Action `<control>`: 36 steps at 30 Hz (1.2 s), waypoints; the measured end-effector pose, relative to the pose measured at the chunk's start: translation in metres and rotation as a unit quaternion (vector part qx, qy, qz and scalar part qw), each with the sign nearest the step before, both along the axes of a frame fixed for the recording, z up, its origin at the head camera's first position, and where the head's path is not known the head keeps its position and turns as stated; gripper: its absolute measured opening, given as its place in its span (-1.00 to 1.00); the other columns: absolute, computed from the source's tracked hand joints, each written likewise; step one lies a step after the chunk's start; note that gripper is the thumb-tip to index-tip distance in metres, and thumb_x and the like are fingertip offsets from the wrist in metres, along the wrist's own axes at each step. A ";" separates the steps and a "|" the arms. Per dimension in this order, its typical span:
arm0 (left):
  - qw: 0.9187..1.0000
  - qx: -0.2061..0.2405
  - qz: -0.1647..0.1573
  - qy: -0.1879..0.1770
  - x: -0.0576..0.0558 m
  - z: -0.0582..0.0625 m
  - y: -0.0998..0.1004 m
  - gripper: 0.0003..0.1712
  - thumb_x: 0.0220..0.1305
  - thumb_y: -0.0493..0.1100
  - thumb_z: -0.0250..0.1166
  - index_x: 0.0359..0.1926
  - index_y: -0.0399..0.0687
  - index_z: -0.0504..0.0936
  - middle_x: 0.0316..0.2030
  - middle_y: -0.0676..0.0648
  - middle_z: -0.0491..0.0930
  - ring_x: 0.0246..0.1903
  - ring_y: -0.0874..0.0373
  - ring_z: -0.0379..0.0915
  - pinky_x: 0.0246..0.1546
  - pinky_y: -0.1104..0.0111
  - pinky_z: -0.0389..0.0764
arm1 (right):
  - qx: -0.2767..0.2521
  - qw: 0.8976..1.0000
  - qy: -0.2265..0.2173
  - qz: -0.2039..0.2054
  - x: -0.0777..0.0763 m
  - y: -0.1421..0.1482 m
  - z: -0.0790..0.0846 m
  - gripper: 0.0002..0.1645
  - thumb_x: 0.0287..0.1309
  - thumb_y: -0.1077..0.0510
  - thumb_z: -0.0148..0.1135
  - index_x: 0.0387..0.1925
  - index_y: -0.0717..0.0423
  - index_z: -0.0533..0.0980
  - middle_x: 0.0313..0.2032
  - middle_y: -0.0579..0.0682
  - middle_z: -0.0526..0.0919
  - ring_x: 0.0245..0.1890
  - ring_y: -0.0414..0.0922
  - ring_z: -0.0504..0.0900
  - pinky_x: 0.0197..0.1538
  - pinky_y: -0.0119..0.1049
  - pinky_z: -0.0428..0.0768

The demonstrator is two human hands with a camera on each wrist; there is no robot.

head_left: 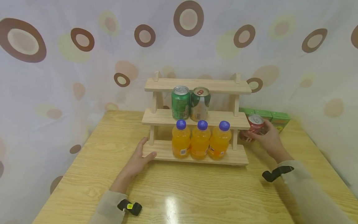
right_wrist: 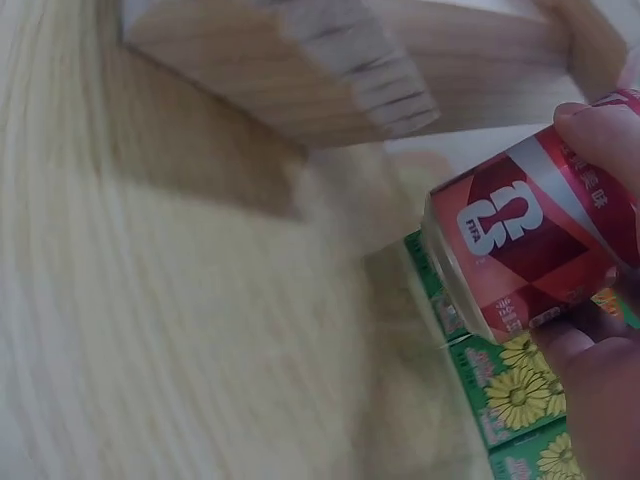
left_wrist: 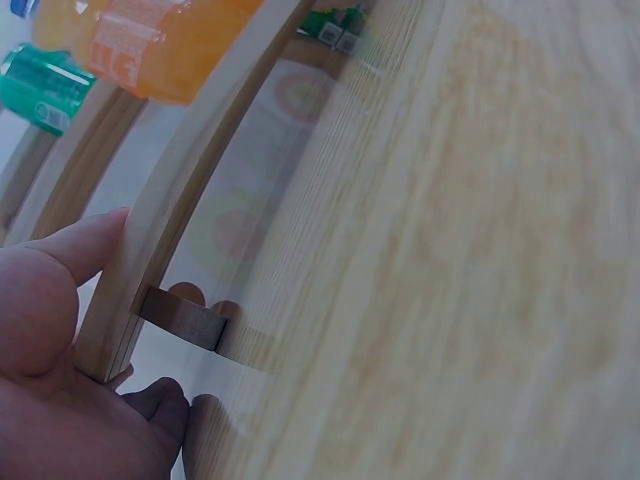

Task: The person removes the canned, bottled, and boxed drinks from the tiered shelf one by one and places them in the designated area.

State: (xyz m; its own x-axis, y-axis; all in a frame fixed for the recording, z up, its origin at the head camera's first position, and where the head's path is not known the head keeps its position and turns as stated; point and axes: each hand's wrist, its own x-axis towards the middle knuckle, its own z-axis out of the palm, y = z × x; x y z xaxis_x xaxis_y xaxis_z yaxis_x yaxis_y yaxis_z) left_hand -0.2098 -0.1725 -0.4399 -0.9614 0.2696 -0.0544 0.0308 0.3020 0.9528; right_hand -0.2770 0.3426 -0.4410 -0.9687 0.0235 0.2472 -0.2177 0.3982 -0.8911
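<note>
Red can [head_left: 255, 125] | right hand [head_left: 270, 140] pinching it near green cartons [head_left: 280, 116] | left hand [head_left: 137, 161] gripping wooden shelf [head_left: 223, 118], bottom tier

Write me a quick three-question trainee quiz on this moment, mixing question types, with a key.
1. True or false: the left grip holds one end of the bottom shelf.
2. Which item is in the right grip? A) a green can B) a red can C) a green box
3. Fill in the number: ____ blue-capped bottles stand on the bottom shelf.

Key: 1. True; 2. B; 3. three
</note>
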 end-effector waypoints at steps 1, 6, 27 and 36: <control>1.000 0.002 0.001 0.000 -0.001 -0.003 0.000 -0.09 0.46 -0.11 0.19 0.56 -0.08 -0.21 0.54 -0.21 -0.38 0.49 -0.19 -0.55 0.38 -0.21 -0.29 | 0.003 1.000 -0.003 0.002 -0.001 0.000 -0.001 -0.14 0.15 0.16 0.44 0.40 0.14 0.22 0.18 -0.09 0.43 0.10 -0.32 0.47 0.00 -0.59 0.49; 1.000 -0.003 0.004 0.012 -0.009 -0.021 -0.004 -0.05 0.43 0.00 0.21 0.56 0.01 -0.21 0.55 -0.14 -0.38 0.49 -0.18 -0.54 0.37 -0.23 -0.28 | 0.010 1.000 -0.015 0.004 -0.005 -0.003 -0.007 -0.08 0.15 0.10 0.45 0.42 0.18 0.17 0.19 0.02 0.40 0.07 -0.33 0.48 -0.03 -0.57 0.53; 1.000 -0.007 0.015 0.016 -0.014 -0.033 -0.005 -0.04 0.41 0.06 0.22 0.56 0.06 -0.19 0.55 -0.12 -0.35 0.50 -0.12 -0.51 0.40 -0.17 -0.28 | 0.075 0.997 -0.025 0.007 -0.012 -0.005 -0.014 -0.07 0.19 0.09 0.41 0.45 0.19 0.13 0.24 0.15 0.37 0.26 0.10 0.37 0.14 -0.48 0.47; 1.000 -0.002 0.005 -0.008 0.001 0.002 0.000 -0.10 0.46 -0.12 0.18 0.55 -0.07 -0.20 0.54 -0.22 -0.38 0.49 -0.17 -0.54 0.40 -0.16 -0.29 | 0.080 0.996 -0.038 0.015 -0.010 -0.001 -0.011 -0.08 0.22 0.06 0.39 0.48 0.11 0.14 0.25 0.13 0.36 0.31 0.13 0.30 0.33 -0.09 0.34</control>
State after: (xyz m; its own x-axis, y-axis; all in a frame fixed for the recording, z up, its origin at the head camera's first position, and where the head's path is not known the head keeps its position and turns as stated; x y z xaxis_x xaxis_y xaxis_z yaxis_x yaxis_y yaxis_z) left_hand -0.2088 -0.1721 -0.4376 -0.9629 0.2605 -0.0702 0.0136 0.3068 0.9517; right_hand -0.2874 0.3416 -0.4518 -0.9843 -0.0387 0.1723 -0.1663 0.5308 -0.8310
